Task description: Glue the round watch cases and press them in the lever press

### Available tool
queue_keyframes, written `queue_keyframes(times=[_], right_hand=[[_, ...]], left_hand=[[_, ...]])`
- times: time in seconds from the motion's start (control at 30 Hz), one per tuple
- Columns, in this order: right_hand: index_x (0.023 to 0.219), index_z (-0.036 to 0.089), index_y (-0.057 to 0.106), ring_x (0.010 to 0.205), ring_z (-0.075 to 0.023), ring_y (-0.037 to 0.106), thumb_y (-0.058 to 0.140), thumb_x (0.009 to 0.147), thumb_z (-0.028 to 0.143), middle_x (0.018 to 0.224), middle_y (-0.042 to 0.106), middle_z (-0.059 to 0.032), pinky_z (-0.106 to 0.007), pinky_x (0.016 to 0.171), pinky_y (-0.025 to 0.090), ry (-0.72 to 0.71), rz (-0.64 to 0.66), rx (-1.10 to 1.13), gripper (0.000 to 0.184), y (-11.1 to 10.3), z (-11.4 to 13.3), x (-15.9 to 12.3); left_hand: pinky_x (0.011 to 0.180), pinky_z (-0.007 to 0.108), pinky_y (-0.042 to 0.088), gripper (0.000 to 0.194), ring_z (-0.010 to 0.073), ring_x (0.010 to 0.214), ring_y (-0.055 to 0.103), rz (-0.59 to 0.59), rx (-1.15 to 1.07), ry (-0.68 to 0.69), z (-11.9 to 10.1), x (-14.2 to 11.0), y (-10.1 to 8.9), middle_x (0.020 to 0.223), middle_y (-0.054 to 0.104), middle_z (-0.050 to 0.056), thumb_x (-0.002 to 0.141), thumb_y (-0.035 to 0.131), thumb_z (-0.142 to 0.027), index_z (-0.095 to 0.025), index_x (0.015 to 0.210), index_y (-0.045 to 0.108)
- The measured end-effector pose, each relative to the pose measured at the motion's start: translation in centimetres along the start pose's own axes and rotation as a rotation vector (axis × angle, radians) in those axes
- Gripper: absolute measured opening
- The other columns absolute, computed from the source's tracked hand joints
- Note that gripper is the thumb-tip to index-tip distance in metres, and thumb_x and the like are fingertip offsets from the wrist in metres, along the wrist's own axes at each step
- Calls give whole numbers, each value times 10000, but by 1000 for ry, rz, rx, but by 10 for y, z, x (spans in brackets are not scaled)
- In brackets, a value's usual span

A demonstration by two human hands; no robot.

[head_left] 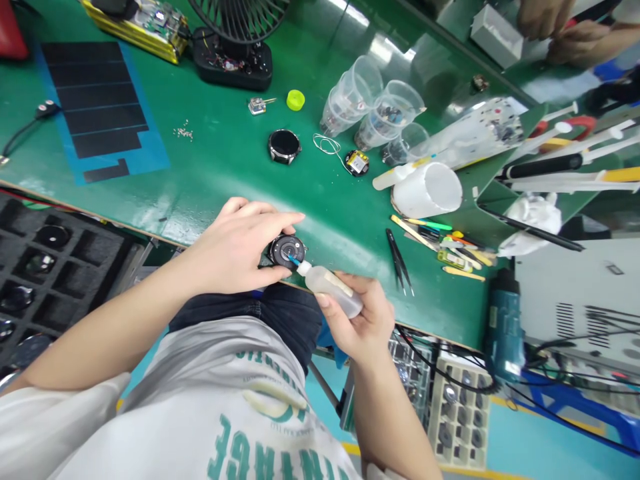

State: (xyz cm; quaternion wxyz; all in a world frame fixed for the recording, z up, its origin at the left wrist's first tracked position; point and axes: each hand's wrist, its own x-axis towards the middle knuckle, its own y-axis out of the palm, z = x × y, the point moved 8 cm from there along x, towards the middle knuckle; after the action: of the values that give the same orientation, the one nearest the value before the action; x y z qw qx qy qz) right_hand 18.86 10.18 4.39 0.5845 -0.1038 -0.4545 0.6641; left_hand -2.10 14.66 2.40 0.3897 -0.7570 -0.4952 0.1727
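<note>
My left hand (235, 243) grips a round black smartwatch body (287, 251) at the green bench's front edge, its fingers over the top and its thumb below. My right hand (355, 317) holds a translucent plastic squeeze bottle (333, 287) with a tan label. The bottle's thin blue nozzle (292, 260) reaches into the watch's open round face, and its tip is partly hidden. A pair of black tweezers (399, 260) lies to the right of my right hand. Another round watch (284, 147) rests farther up the bench.
The green bench (220, 160) holds clear plastic cups (373, 103), a white cup (427, 190), a small circuit module (357, 162) and assorted small tools. A black foam tray (50, 267) sits left, a blue heat gun (505, 327) right. A co-worker's hands (565, 33) show top right.
</note>
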Motion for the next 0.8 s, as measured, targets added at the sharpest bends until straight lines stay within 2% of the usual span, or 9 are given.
queue_keyframes(times=[0.43,0.57,0.63,0.7,0.8], right_hand=[[1160,242,686,728,-222,792,788,982,448,980,832,-70,-308,622,639,20,24,56,290,-2,-3,-5],[1148,241,666,678,-189,732,776,974,486,936,782,-48,-295,586,596,140,-89,194,320,-10,-18,-4],[1175,248,626,774,-198,751,801,944,461,993,767,-48,-316,668,620,193,-140,286,359,-11,-29,8],[1254,254,578,952,-231,782,817,916,422,1114,774,-73,-377,827,651,193,-131,337,447,-6,-36,32],[1393,235,519,1134,-252,773,783,934,369,1274,779,-115,-431,1012,627,160,-54,232,547,9,-41,83]], left_hand=[[1128,483,354,684,326,1345,600,17,-5,-14,2,0,1,1400,737,63,900,752,-407,-231,1524,535],[1131,483,355,674,319,1350,597,18,20,2,-2,1,1,1409,738,62,925,743,-415,-222,1535,529],[1118,492,370,670,328,1344,601,20,49,-13,-3,2,1,1405,736,77,928,760,-454,-222,1521,551],[1103,511,387,675,348,1339,606,22,86,-21,-5,2,2,1406,729,102,927,778,-524,-220,1496,577],[1097,546,405,698,380,1357,606,6,127,13,-8,-1,4,1434,711,145,934,758,-619,-213,1475,586]])
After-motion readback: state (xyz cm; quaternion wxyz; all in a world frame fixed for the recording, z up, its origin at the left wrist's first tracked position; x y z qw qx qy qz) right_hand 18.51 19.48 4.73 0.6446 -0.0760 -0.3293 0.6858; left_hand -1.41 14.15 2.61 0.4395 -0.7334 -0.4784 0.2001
